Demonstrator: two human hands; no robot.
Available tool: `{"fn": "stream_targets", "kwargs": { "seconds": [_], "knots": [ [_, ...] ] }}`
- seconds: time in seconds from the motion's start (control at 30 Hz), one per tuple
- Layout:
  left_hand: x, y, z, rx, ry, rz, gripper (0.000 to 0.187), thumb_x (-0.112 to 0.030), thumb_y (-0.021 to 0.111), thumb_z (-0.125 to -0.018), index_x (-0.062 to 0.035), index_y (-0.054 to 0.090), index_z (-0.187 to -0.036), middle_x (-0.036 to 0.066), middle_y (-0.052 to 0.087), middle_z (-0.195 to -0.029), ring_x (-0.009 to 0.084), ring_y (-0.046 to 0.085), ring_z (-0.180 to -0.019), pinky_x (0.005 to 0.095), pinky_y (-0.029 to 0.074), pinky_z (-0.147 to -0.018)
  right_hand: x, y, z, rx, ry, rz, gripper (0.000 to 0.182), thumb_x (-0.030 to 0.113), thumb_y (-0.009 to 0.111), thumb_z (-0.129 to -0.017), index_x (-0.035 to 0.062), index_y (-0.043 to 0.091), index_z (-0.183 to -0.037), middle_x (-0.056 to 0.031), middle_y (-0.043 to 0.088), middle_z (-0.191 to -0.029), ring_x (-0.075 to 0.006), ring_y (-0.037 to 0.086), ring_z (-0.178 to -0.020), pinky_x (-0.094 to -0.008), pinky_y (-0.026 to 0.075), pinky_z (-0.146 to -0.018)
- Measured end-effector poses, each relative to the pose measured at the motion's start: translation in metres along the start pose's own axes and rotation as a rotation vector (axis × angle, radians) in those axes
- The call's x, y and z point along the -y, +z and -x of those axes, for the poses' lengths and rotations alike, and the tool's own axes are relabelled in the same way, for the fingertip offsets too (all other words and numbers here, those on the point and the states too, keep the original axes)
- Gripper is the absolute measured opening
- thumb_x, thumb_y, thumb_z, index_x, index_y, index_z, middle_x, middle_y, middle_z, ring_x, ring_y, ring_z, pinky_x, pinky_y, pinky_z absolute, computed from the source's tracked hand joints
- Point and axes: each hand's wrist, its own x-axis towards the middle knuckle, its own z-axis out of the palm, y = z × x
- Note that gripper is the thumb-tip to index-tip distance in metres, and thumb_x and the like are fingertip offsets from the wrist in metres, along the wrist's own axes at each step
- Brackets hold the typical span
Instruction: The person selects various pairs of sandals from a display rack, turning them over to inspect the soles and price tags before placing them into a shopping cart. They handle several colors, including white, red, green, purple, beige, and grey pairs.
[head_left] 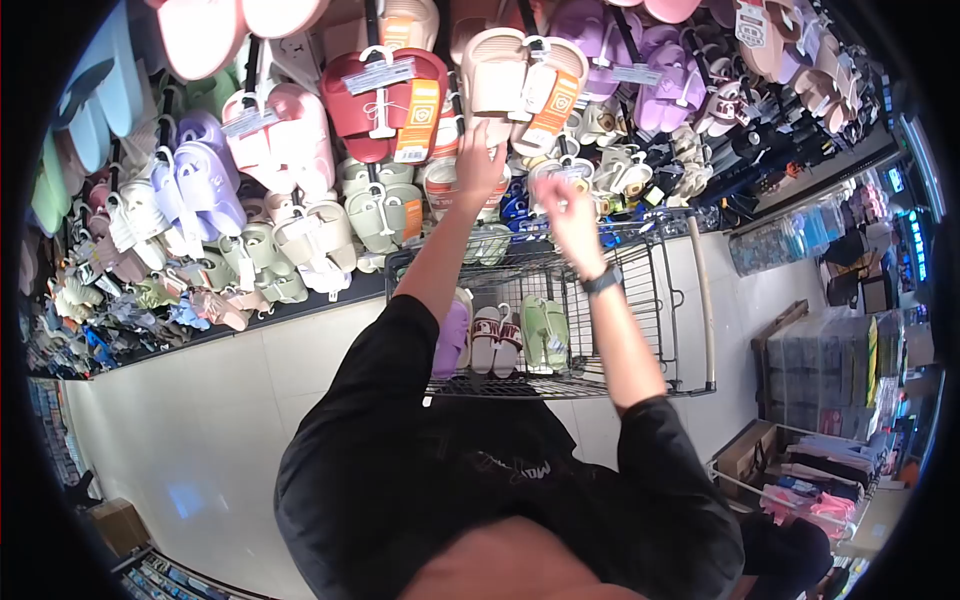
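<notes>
My left hand (pixel 482 165) reaches up to the underside of a pair of beige slide slippers (pixel 497 85) hanging on the rack. Its fingers are stretched out, and the fingertips overlap the slippers' lower edge. To the right and a little lower is my right hand (pixel 568 208), apart from that pair and blurred, its fingers hard to make out. A dark watch (pixel 601 281) is on that wrist. An orange tag (pixel 553 110) hangs on the beige pair. Beneath my arms, a black wire shopping cart (pixel 640 345) holds purple slippers (pixel 453 335), white-and-brown slippers (pixel 495 340) and green slippers (pixel 544 332).
Red slippers (pixel 385 100) hang left of the beige pair, purple ones (pixel 668 90) to the right. Other footwear fills the rack around them. Wrapped stacked goods (pixel 830 370) and a bin of folded clothes (pixel 815 480) stand at right. Tiled floor (pixel 200 430) lies at left.
</notes>
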Motion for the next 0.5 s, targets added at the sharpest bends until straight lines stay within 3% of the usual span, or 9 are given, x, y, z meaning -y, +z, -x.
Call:
{"fn": "stream_targets", "kwargs": {
  "seconds": [0.03,0.07,0.23,0.27,0.37,0.4,0.43,0.5],
  "knots": [
    [-0.004,0.012,-0.008,-0.070,0.067,-0.001,0.048,-0.020,0.069,-0.081,0.0017,0.053,-0.121,0.021,0.057,-0.103,0.0385,0.054,-0.105,0.0450,0.045,-0.092,0.021,-0.016,-0.031,-0.082,-0.094,0.090,0.022,0.019,0.057,-0.092,0.0015,0.068,-0.101,-0.0140,0.071,-0.092,-0.0215,0.068,-0.089,-0.0335,0.051,-0.080],
    [-0.005,0.025,-0.014,-0.234,0.177,-0.083,0.043,-0.014,0.073,-0.076,0.0036,0.054,-0.110,0.016,0.056,-0.090,0.0352,0.055,-0.088,0.0441,0.046,-0.077,0.023,-0.029,-0.066,-0.132,-0.165,0.105,0.022,0.017,0.061,-0.090,0.0017,0.069,-0.103,-0.0115,0.072,-0.092,-0.0186,0.068,-0.087,-0.0310,0.051,-0.080],
    [-0.014,0.047,-0.036,-0.368,0.246,-0.188,0.034,-0.019,0.077,-0.071,0.0021,0.057,-0.089,0.020,0.057,-0.084,0.0418,0.054,-0.084,0.0482,0.044,-0.076,0.027,-0.052,-0.214,-0.201,-0.385,0.251,0.026,0.015,0.055,-0.088,0.0012,0.067,-0.106,-0.0191,0.069,-0.100,-0.0332,0.067,-0.095,-0.0355,0.051,-0.083],
    [-0.012,0.050,-0.038,-0.325,0.223,-0.210,0.033,-0.020,0.076,-0.071,0.0015,0.059,-0.090,0.021,0.059,-0.084,0.0420,0.056,-0.082,0.0490,0.045,-0.076,0.013,-0.047,-0.238,-0.174,-0.403,0.250,0.025,0.016,0.056,-0.087,0.0009,0.068,-0.104,-0.0201,0.069,-0.095,-0.0323,0.068,-0.092,-0.0371,0.051,-0.081],
    [-0.018,0.048,-0.052,-0.159,0.111,-0.261,0.034,-0.024,0.073,-0.072,-0.0009,0.065,-0.096,0.023,0.065,-0.083,0.0429,0.061,-0.076,0.0500,0.049,-0.071,-0.001,-0.039,-0.261,0.031,-0.261,0.168,0.024,0.014,0.054,-0.079,0.0025,0.071,-0.093,-0.0227,0.068,-0.087,-0.0400,0.065,-0.087,-0.0447,0.051,-0.082],
    [-0.022,0.046,-0.054,-0.179,0.099,-0.275,0.033,-0.024,0.073,-0.073,-0.0007,0.066,-0.095,0.023,0.065,-0.082,0.0433,0.062,-0.078,0.0509,0.048,-0.072,-0.009,-0.035,-0.267,0.028,-0.309,0.169,0.021,0.013,0.055,-0.076,0.0045,0.072,-0.087,-0.0225,0.067,-0.083,-0.0393,0.065,-0.087,-0.0446,0.051,-0.082],
    [-0.025,0.045,-0.059,-0.201,0.087,-0.286,0.033,-0.024,0.073,-0.073,-0.0006,0.067,-0.095,0.024,0.065,-0.081,0.0438,0.062,-0.080,0.0519,0.048,-0.074,-0.016,-0.032,-0.270,0.026,-0.325,0.195,0.020,0.014,0.058,-0.077,0.0066,0.072,-0.089,-0.0200,0.068,-0.083,-0.0380,0.066,-0.083,-0.0444,0.052,-0.078],
    [-0.030,0.039,-0.066,-0.237,0.199,-0.305,0.034,-0.027,0.072,-0.075,-0.0023,0.067,-0.098,0.022,0.066,-0.082,0.0428,0.062,-0.078,0.0511,0.048,-0.072,-0.032,-0.027,-0.273,-0.154,-0.571,0.320,0.019,0.019,0.063,-0.078,0.0086,0.071,-0.092,-0.0160,0.070,-0.081,-0.0355,0.067,-0.077,-0.0436,0.052,-0.073]
  ]
}}
